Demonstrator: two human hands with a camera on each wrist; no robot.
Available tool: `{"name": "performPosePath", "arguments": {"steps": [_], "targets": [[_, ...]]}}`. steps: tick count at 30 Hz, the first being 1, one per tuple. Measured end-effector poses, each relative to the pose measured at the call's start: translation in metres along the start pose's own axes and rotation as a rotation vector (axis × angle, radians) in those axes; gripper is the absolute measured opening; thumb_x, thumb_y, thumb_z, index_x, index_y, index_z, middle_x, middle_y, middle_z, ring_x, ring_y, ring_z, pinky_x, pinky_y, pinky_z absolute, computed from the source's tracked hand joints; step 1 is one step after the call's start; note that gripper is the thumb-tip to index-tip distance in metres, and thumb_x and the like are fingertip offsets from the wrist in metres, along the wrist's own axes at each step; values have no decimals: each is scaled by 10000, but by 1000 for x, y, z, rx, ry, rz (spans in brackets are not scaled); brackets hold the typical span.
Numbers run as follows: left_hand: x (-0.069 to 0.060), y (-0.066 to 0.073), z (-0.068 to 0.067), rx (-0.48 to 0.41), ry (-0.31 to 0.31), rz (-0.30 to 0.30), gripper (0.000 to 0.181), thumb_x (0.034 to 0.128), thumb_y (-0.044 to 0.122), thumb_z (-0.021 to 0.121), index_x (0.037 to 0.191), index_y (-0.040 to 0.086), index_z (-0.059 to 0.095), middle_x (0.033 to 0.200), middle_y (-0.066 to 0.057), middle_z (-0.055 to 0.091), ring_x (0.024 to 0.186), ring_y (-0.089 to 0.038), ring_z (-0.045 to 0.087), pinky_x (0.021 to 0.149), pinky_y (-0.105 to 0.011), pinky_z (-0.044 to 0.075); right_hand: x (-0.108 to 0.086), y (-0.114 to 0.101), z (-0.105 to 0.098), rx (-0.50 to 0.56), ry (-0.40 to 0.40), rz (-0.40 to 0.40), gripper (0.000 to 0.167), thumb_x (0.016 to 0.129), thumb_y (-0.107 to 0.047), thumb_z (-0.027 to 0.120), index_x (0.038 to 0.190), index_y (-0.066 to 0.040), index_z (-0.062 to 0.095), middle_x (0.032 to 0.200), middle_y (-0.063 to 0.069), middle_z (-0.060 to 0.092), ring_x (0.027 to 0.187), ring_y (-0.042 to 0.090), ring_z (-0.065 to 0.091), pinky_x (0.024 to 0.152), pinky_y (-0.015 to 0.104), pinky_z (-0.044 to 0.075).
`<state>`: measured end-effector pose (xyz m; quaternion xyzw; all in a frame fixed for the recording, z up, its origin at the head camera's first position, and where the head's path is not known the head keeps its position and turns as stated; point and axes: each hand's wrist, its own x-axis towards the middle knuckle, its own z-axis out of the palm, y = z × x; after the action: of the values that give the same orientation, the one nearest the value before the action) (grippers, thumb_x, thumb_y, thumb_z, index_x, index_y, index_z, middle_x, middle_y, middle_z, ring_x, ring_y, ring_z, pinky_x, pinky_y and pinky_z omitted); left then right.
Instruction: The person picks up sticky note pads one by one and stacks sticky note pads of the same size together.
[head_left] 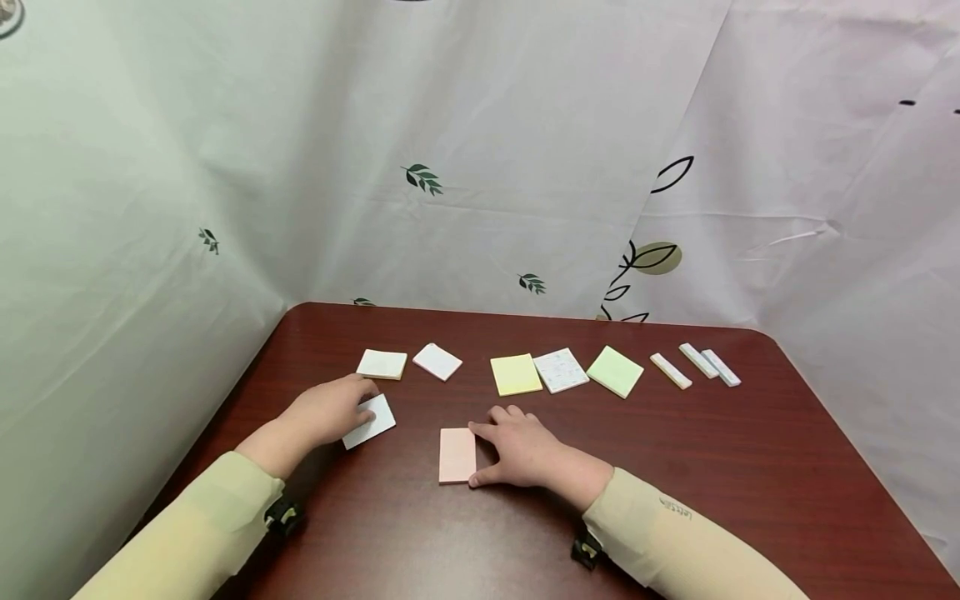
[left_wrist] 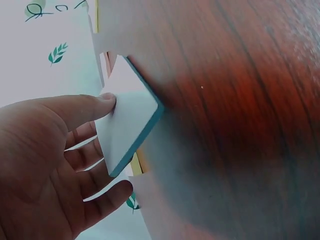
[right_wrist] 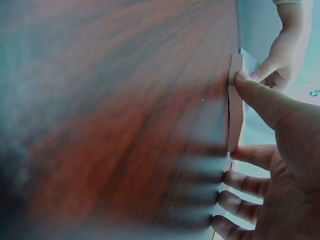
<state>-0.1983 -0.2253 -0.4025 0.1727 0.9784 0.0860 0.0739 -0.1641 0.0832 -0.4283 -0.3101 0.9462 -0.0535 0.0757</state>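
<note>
My left hand point(head_left: 330, 410) pinches a pale blue sticky note pad point(head_left: 378, 418) at the table's left side. In the left wrist view the thumb lies on top of this blue-edged pad point(left_wrist: 131, 102) and the fingers are beneath it; the pad is tilted. Nearer the middle, a pink sticky note pad point(head_left: 456, 458) lies on the table. My right hand point(head_left: 525, 450) holds it at its right side, thumb at the near corner and index finger at the far corner. The right wrist view shows this pad point(right_wrist: 235, 115) edge-on between thumb and index finger, the other fingers spread.
Along the back lie a cream pad point(head_left: 382, 363), a white pad point(head_left: 437, 362), a yellow pad point(head_left: 516, 375), a patterned white pad point(head_left: 561, 370) and a green pad point(head_left: 615, 371). Several narrow strips point(head_left: 697, 360) lie at right. A printed curtain point(head_left: 480, 225) hangs behind the brown table point(head_left: 750, 467).
</note>
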Motion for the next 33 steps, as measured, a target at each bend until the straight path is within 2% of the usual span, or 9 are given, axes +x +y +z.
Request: {"name": "performPosePath", "arguments": {"steps": [6,11,17,24,28,33], "targets": [[-1,-7,2,-119,5,-34,138,883,207,726,957,122,647,863,23,621,751,-132,544,707,-368,461,0,0,0,5,2,0,818,770,-660,725,1429,-207,552,1293,77,536,1163,251,488,935,421,424],[-4,-8,3,-200,0,-70,158,890,204,716,937,92,616,845,2,594,759,-154,533,711,-361,448,-1,0,0,5,2,-2,814,774,-658,723,1429,-207,552,1287,75,536,1155,249,486,933,418,424],[-8,-11,5,-255,-25,-134,190,893,195,710,925,57,583,842,-33,585,764,-181,540,699,-358,453,-1,0,0,7,-3,-4,813,780,-657,719,1433,-204,548,1292,80,534,1158,254,485,935,425,422],[-15,-11,7,-323,-47,-190,233,881,202,713,822,79,525,733,-44,507,677,-189,491,605,-316,394,-1,-1,0,10,-12,5,816,784,-654,717,1441,-204,539,1312,83,528,1178,260,480,955,433,419],[-20,-11,10,-397,-80,-206,245,874,185,722,806,72,516,682,-39,503,594,-169,494,555,-301,396,-2,-1,0,13,-12,10,814,786,-653,717,1440,-202,540,1316,85,527,1180,263,481,960,437,419],[-26,-5,13,-502,-141,-249,251,873,174,732,814,60,517,685,-65,558,534,-173,578,497,-293,428,-2,-1,0,14,-5,9,815,787,-653,716,1440,-198,540,1314,89,529,1176,267,483,957,443,420]]}}
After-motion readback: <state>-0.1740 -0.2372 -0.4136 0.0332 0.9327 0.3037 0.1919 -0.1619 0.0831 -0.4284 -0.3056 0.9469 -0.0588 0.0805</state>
